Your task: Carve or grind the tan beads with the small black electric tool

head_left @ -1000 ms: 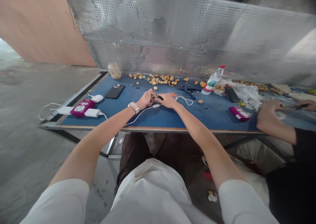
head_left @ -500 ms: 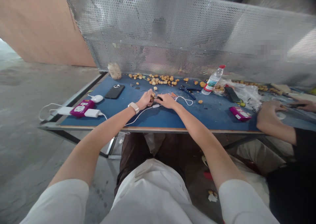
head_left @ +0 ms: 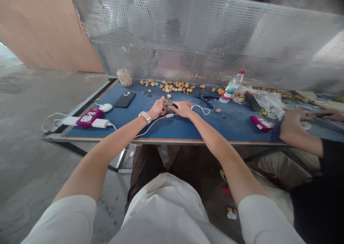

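My left hand (head_left: 157, 108) is closed round a small tan nut (head_left: 165, 104) over the middle of the blue table (head_left: 174, 127). My right hand (head_left: 183, 109) is closed on a dark-handled tool (head_left: 173, 105) whose tip meets the nut. The two hands touch each other. A white watch sits on my left wrist. A white cable (head_left: 158, 120) runs under my hands. Several loose tan nuts (head_left: 176, 87) lie scattered along the far side of the table.
A black phone (head_left: 125, 99), white mouse (head_left: 105, 107) and pink-and-white power strip (head_left: 88, 118) lie at left. A plastic bottle (head_left: 232, 87), blue pliers (head_left: 204, 100), pink pack (head_left: 260, 123) and plastic bag (head_left: 268, 101) sit at right, where another person's hands (head_left: 291, 123) work. A perforated metal screen (head_left: 204, 39) backs the table.
My hands have lifted a little and shifted slightly toward the far side, still holding the nut and the tool together. The other person's hands have barely moved.
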Demonstrator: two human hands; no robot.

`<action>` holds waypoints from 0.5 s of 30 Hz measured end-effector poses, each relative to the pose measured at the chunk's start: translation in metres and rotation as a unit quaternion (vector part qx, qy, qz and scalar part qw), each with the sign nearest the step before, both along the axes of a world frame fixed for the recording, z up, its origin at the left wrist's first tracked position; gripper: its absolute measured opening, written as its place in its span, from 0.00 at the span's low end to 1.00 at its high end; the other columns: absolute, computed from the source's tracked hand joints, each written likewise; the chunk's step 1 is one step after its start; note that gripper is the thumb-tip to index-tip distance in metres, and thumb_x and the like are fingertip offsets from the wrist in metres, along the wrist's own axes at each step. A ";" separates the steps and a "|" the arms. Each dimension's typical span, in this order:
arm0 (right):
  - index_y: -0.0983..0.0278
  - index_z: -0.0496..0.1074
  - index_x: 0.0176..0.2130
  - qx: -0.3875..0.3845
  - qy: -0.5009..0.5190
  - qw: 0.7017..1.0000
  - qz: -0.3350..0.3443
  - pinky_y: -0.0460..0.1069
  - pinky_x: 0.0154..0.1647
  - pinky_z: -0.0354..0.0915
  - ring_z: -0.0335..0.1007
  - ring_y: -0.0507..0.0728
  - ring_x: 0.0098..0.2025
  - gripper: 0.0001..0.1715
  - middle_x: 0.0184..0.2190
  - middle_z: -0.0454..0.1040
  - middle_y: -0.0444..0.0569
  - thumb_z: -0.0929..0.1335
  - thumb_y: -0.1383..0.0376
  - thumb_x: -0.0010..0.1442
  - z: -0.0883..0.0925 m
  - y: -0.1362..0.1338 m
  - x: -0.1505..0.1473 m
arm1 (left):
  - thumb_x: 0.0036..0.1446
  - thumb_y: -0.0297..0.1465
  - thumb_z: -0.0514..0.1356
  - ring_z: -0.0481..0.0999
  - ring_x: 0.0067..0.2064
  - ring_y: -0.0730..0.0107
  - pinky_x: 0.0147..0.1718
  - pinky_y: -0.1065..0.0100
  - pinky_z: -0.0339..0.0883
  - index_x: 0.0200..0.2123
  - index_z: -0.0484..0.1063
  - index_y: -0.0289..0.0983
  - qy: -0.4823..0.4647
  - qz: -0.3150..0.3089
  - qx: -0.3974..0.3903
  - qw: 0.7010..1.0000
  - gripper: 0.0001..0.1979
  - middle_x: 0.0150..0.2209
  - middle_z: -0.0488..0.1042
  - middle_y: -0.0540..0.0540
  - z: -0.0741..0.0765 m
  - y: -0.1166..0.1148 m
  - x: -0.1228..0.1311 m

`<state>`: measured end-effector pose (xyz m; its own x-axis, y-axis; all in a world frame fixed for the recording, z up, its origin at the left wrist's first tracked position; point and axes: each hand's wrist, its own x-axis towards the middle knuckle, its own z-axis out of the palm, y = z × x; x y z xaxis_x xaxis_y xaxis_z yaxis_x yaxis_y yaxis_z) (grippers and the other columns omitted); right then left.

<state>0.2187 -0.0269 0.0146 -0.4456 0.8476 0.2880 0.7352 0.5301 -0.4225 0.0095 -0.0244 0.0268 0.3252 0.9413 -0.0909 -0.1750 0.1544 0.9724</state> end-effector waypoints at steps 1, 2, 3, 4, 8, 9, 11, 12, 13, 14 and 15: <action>0.61 0.78 0.41 0.001 0.000 1.000 0.002 0.52 0.44 0.57 0.72 0.61 0.39 0.36 0.36 0.82 0.52 0.62 0.37 0.86 0.000 0.000 0.000 | 0.88 0.50 0.54 0.51 0.16 0.79 0.17 0.76 0.41 0.36 0.66 0.42 0.000 0.000 0.000 1.000 0.26 0.20 0.59 0.58 0.000 0.000 0.000; 0.61 0.78 0.41 0.001 -0.004 1.000 0.004 0.52 0.44 0.57 0.72 0.61 0.39 0.36 0.36 0.82 0.52 0.62 0.37 0.85 0.000 0.000 0.000 | 0.88 0.50 0.53 0.51 0.16 0.79 0.17 0.76 0.40 0.36 0.65 0.42 0.001 0.000 0.001 1.000 0.26 0.20 0.58 0.58 0.001 0.000 0.000; 0.61 0.78 0.41 0.000 -0.010 1.000 0.005 0.52 0.44 0.57 0.73 0.61 0.39 0.36 0.36 0.82 0.51 0.63 0.37 0.85 0.000 0.000 0.000 | 0.89 0.49 0.53 0.51 0.15 0.79 0.17 0.76 0.40 0.36 0.65 0.42 0.001 -0.002 0.000 1.000 0.26 0.20 0.58 0.58 0.001 0.000 -0.001; 0.60 0.78 0.41 -0.001 -0.017 1.000 0.005 0.52 0.44 0.57 0.73 0.61 0.38 0.35 0.35 0.82 0.51 0.63 0.37 0.85 -0.001 0.000 0.000 | 0.89 0.49 0.52 0.51 0.15 0.79 0.17 0.76 0.40 0.35 0.64 0.42 0.001 -0.003 -0.001 1.000 0.26 0.20 0.58 0.58 0.001 0.000 -0.001; 0.61 0.79 0.42 0.005 -0.034 0.999 -0.004 0.53 0.44 0.57 0.74 0.62 0.39 0.35 0.36 0.83 0.52 0.63 0.38 0.86 -0.002 0.000 -0.001 | 0.89 0.49 0.52 0.51 0.15 0.80 0.17 0.76 0.40 0.35 0.64 0.42 -0.007 -0.008 -0.009 1.000 0.27 0.20 0.58 0.58 0.001 0.001 -0.002; 0.61 0.80 0.42 0.006 -0.039 0.999 -0.004 0.53 0.43 0.57 0.74 0.62 0.39 0.35 0.36 0.83 0.53 0.64 0.38 0.85 -0.002 0.000 -0.001 | 0.88 0.50 0.53 0.51 0.15 0.80 0.17 0.76 0.40 0.35 0.64 0.42 -0.010 -0.008 -0.010 1.000 0.27 0.21 0.58 0.58 0.001 0.001 -0.002; 0.61 0.80 0.42 0.007 -0.044 0.999 -0.004 0.53 0.43 0.56 0.74 0.62 0.39 0.34 0.36 0.83 0.53 0.64 0.38 0.85 -0.002 0.001 -0.001 | 0.87 0.51 0.55 0.51 0.15 0.80 0.17 0.77 0.40 0.35 0.64 0.42 -0.011 -0.005 -0.011 1.000 0.27 0.21 0.58 0.58 0.000 0.002 -0.002; 0.61 0.80 0.42 0.006 -0.043 0.999 -0.005 0.53 0.43 0.56 0.74 0.62 0.39 0.34 0.36 0.83 0.53 0.64 0.38 0.86 -0.002 0.000 -0.001 | 0.87 0.52 0.55 0.51 0.15 0.80 0.17 0.77 0.40 0.35 0.64 0.42 -0.010 -0.002 -0.011 1.000 0.27 0.21 0.58 0.58 0.000 0.002 -0.002; 0.61 0.79 0.42 0.006 -0.040 0.999 -0.007 0.53 0.43 0.56 0.74 0.62 0.39 0.34 0.36 0.83 0.53 0.64 0.39 0.86 -0.002 0.000 -0.001 | 0.88 0.52 0.55 0.51 0.15 0.80 0.17 0.77 0.41 0.36 0.64 0.42 -0.008 0.000 -0.011 1.000 0.27 0.21 0.58 0.58 0.000 0.002 -0.002; 0.61 0.79 0.42 0.006 -0.038 0.999 -0.008 0.52 0.43 0.56 0.74 0.62 0.39 0.34 0.36 0.83 0.53 0.63 0.39 0.86 -0.001 0.000 -0.001 | 0.88 0.52 0.55 0.51 0.16 0.80 0.17 0.77 0.41 0.36 0.64 0.42 -0.005 0.001 -0.011 1.000 0.27 0.21 0.58 0.58 -0.001 0.003 -0.002; 0.61 0.79 0.42 0.005 -0.039 0.999 -0.007 0.52 0.43 0.56 0.74 0.62 0.39 0.34 0.36 0.83 0.53 0.63 0.39 0.86 -0.001 0.000 -0.001 | 0.87 0.53 0.55 0.51 0.16 0.80 0.17 0.77 0.41 0.36 0.64 0.42 -0.003 0.001 -0.010 1.000 0.27 0.21 0.58 0.58 -0.001 0.003 -0.002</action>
<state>0.2179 -0.0265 0.0134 -0.4544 0.8514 0.2618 0.7735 0.5229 -0.3581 0.0072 -0.0214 0.0259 0.3242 0.9399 -0.1071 -0.1809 0.1727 0.9682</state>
